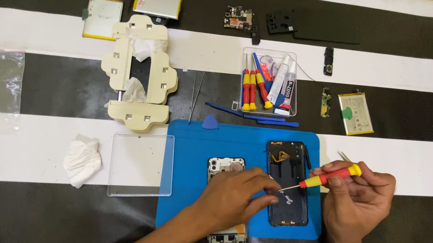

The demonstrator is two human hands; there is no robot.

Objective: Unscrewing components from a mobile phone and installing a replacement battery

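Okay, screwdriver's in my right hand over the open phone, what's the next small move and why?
Probably lower the screwdriver tip onto the phone. The right hand holds it level, its tip meeting the left hand's fingers just above the opened back, so it seems a small part is being guided there.

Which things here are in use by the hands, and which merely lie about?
In use:
right hand holding the red-and-yellow screwdriver
left hand steadying the opened phone body
blue mat under both

Lying about:
spare screwdrivers in the clear tray
crumpled tissue
clear plastic lid
cream clamp
tweezers
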